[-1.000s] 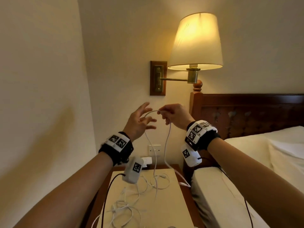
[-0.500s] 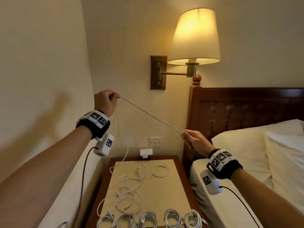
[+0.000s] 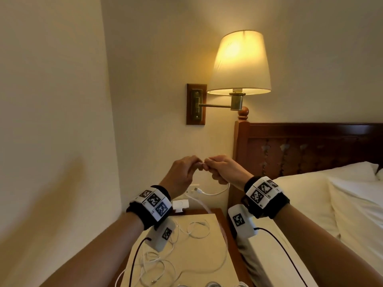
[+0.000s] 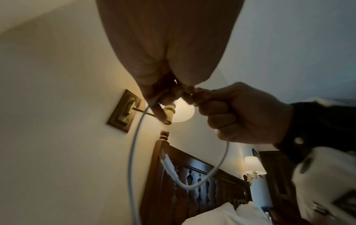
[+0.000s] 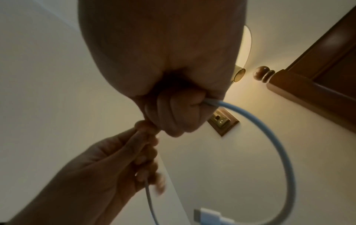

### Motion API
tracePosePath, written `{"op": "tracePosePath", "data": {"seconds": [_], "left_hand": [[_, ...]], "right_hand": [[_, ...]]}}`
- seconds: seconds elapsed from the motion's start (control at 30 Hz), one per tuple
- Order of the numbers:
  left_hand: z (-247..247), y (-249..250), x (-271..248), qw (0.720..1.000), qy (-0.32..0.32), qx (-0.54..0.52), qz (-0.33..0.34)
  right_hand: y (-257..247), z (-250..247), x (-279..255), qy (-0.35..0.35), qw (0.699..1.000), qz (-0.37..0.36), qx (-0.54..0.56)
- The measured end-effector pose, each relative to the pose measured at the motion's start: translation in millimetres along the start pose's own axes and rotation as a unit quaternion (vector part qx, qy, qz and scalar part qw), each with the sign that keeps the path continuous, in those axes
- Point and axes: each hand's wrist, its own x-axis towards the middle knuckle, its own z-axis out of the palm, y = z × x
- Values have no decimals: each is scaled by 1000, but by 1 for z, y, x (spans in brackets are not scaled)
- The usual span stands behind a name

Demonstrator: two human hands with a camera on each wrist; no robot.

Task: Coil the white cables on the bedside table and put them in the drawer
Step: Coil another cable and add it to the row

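The cable [image 3: 215, 192] hangs in a loop above the desk [image 3: 207, 264], its plug dangling below the hands and its other length trailing down to the desktop. The right hand [image 3: 224, 171] is curled tight around it, and the left hand [image 3: 182, 172] pinches it, fingertips of both touching. More loose cables [image 3: 196, 229] lie on the desk, beside the bed [image 3: 310, 204] and under a lit lamp [image 3: 240, 65].

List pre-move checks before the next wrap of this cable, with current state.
1. Left hand pinches the white cable: ok.
2. Right hand grips the same cable: ok.
3. Plug end hangs free below the hands: ok.
4. First loop formed under the right hand: ok.
5. Trailing length clear of the loose cables on the bedside table: cannot tell.
6. Drawer open: cannot tell, out of view.
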Motion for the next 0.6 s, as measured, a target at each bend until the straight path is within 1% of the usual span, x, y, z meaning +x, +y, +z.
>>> {"op": "tracePosePath", "data": {"seconds": [0.07, 0.2, 0.33, 0.43, 0.5, 0.6], "left_hand": [[-7, -6, 7, 999, 19, 33, 26], [-29, -21, 18, 993, 86, 83, -2], [-41, -34, 20, 989, 127, 71, -29], [-42, -31, 12, 993, 110, 32, -38], [-37, -34, -2, 994, 79, -15, -71], [-22, -40, -31, 988, 64, -80, -116]], "right_hand": [[-2, -3, -7, -16, 998, 9, 57], [-2, -12, -22, -49, 985, 25, 164], [-10, -12, -27, -48, 969, 23, 242], [-22, -16, -27, -16, 949, -7, 316], [-30, -25, -27, -2, 934, -30, 357], [-38, -40, -24, 15, 919, -47, 392]]}}
